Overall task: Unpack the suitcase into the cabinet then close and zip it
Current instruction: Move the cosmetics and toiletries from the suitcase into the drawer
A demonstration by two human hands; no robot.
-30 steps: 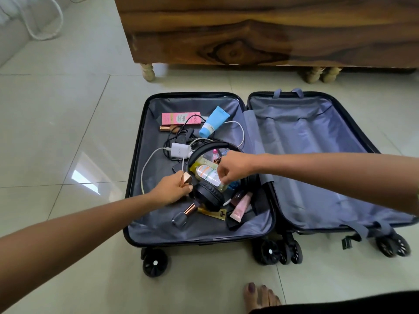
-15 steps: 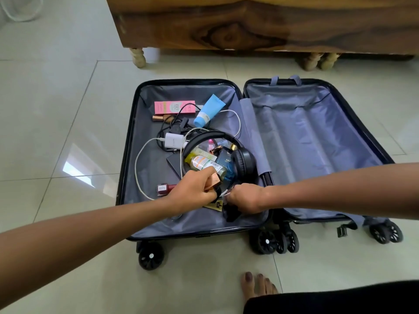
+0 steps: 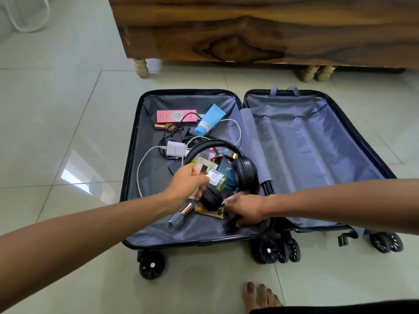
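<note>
The suitcase (image 3: 136,155) lay open flat on the tiled floor (image 3: 56,132), just in front of the wooden cabinet (image 3: 272,30); its right half was bare lining, its left half held a loose heap of small things. The left hand (image 3: 188,184) was closed round a small rose-gold capped item, its fingers curled about it above the black headphones (image 3: 226,168). The right hand (image 3: 247,211) was curled over something dark at the near edge of the heap; what exactly was pinched could not be told. A grey nail-polish bottle (image 3: 178,217), a blue tube (image 3: 209,120), a pink box (image 3: 175,116) and a white charger (image 3: 175,148) with its cable were left in the shell.

The step was judged to be gathering handfuls for the cabinet. It would be done well if the small bottles were secured fully before lifting, since the charger cable was looped under the headband and could be dragged along; the headphones were best freed from that cable first, and glass bottles carried upright
</note>
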